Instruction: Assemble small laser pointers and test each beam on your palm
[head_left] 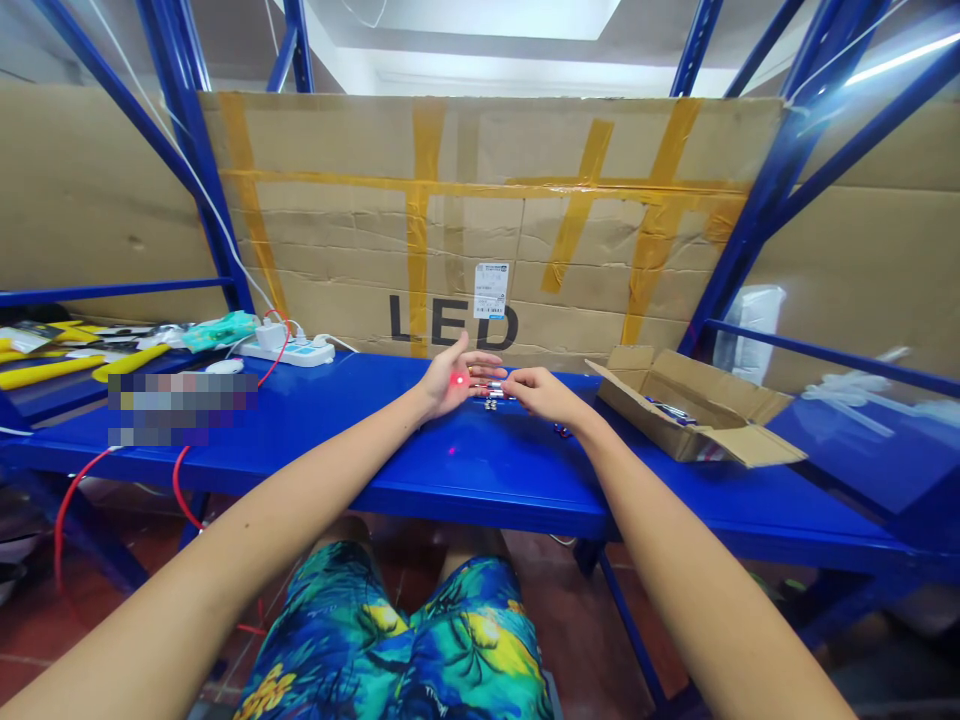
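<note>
My right hand (541, 392) is closed, its fingertips pinching a small silver and red laser pointer (492, 389) that points to the left. A bright red light spot falls on the palm of my left hand (451, 378), which is held open with thumb up and fingers stretched toward the pointer. Whether those fingers touch the pointer I cannot tell. Just under it, several tiny silver pieces (490, 405) show against the blue table (480, 470); they are too small to name. Near my right wrist lies a small blue and red item (561, 431), partly hidden by the arm.
An open cardboard box (679, 445) on the right holds more slim metallic items (671, 411). At the left back are a white power strip (289, 350) and red cables (180, 470). Yellow-handled tools (52, 370) lie far left. A large cardboard sheet (337, 240) stands behind the table.
</note>
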